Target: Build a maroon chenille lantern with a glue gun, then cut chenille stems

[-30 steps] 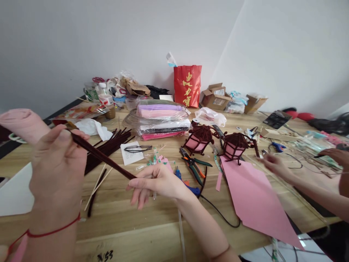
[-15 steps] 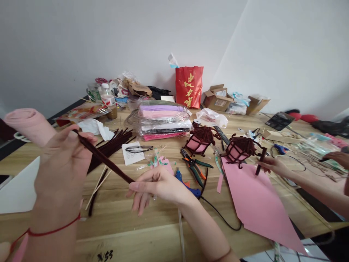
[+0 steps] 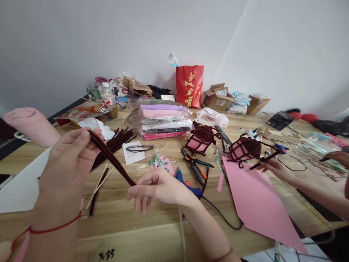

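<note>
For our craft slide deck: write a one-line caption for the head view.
Left hand and right hand hold a dark brown pipe cleaner above a cluttered wooden table.

The co-worker's arm [image 3: 321, 193] is cut by the right edge; the pipe cleaner's [image 3: 114, 160] lower end hides inside the right hand [image 3: 158, 187].

I see bare wooden table [image 3: 128, 222] along the near edge, under and between my left hand [image 3: 67, 163] and right hand [image 3: 159, 187]; a hand can pass there. Just beyond, thin sticks [image 3: 99, 183] and the pile of dark pipe cleaners [image 3: 114, 143] crowd the left. Pliers [image 3: 195, 163] and a blue glue gun [image 3: 188, 183] with its cable block the middle. To the right, the pink paper sheet [image 3: 256, 203] covers the surface, and another person's hand [image 3: 275, 167] works a lantern [image 3: 244, 149] over it. The far side is packed with stacked packets [image 3: 163, 122].
</note>
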{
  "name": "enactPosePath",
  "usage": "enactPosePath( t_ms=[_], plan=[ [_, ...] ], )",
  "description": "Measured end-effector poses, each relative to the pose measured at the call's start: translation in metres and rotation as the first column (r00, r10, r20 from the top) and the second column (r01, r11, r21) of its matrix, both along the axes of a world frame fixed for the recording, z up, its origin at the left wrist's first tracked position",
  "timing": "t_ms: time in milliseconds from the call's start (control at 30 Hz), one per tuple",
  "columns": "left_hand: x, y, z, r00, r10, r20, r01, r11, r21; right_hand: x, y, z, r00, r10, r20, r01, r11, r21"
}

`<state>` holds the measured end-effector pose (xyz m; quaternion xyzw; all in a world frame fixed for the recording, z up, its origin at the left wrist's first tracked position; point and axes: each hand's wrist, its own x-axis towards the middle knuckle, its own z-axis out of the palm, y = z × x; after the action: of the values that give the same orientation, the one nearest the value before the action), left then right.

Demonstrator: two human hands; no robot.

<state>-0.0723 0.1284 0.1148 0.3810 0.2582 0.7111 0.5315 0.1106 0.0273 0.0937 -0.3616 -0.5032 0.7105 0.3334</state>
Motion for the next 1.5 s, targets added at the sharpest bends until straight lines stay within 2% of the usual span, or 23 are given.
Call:
enactPosePath(
  t_ms=[200, 333, 400, 467, 533, 633, 800, 967, 1133, 1300, 1400, 1500],
  plan=[
    [0.0, -0.002, 0.001, 0.999, 0.014, 0.039, -0.014, 1.0, -0.007, 0.006, 0.0, 0.0, 0.998, -0.055, 0.041, 0.054, 0.998, 0.025],
    [0.012, -0.009, 0.002, 0.994, 0.11, 0.026, -0.11, 0.994, -0.011, 0.01, 0.001, -0.003, 0.995, -0.037, 0.094, 0.029, 0.996, 0.086],
    [0.019, -0.017, 0.0, 0.992, 0.106, -0.07, -0.108, 0.994, -0.028, 0.009, 0.0, -0.002, 0.993, -0.077, 0.091, 0.061, 0.984, 0.167],
    [0.026, -0.027, -0.001, 0.964, 0.103, -0.245, -0.107, 0.994, -0.001, 0.006, -0.002, 0.001, 0.981, -0.182, 0.063, 0.159, 0.952, 0.263],
    [0.032, -0.039, -0.001, 0.91, 0.091, -0.405, -0.075, 0.996, 0.056, 0.002, -0.004, 0.005, 0.952, -0.301, 0.059, 0.264, 0.902, 0.343],
    [0.038, -0.053, 0.001, 0.886, 0.012, -0.463, 0.021, 0.998, 0.066, -0.001, -0.007, 0.01, 0.922, -0.378, 0.081, 0.318, 0.862, 0.396],
    [0.04, -0.058, 0.006, 0.87, -0.135, -0.474, 0.159, 0.987, 0.011, -0.001, -0.013, 0.009, 0.906, -0.42, 0.049, 0.361, 0.83, 0.425],
    [0.041, -0.061, 0.009, 0.847, -0.168, -0.504, 0.202, 0.979, 0.014, -0.002, -0.016, 0.009, 0.904, -0.423, 0.068, 0.36, 0.836, 0.414],
    [0.041, -0.059, 0.005, 0.887, -0.03, -0.461, 0.051, 0.998, 0.032, -0.003, -0.013, 0.008, 0.932, -0.345, 0.106, 0.289, 0.889, 0.354],
    [0.033, -0.044, -0.001, 0.935, 0.171, -0.31, -0.158, 0.985, 0.067, -0.001, -0.013, 0.007, 0.917, -0.339, 0.208, 0.216, 0.864, 0.456],
    [0.031, -0.036, -0.002, 0.931, 0.263, -0.252, -0.253, 0.965, 0.073, 0.0, -0.014, 0.009, 0.923, -0.318, 0.217, 0.192, 0.869, 0.456],
    [0.033, -0.036, -0.002, 0.901, 0.312, -0.301, -0.294, 0.95, 0.105, 0.001, -0.014, 0.011, 0.927, -0.304, 0.22, 0.184, 0.879, 0.439]
  ],
)
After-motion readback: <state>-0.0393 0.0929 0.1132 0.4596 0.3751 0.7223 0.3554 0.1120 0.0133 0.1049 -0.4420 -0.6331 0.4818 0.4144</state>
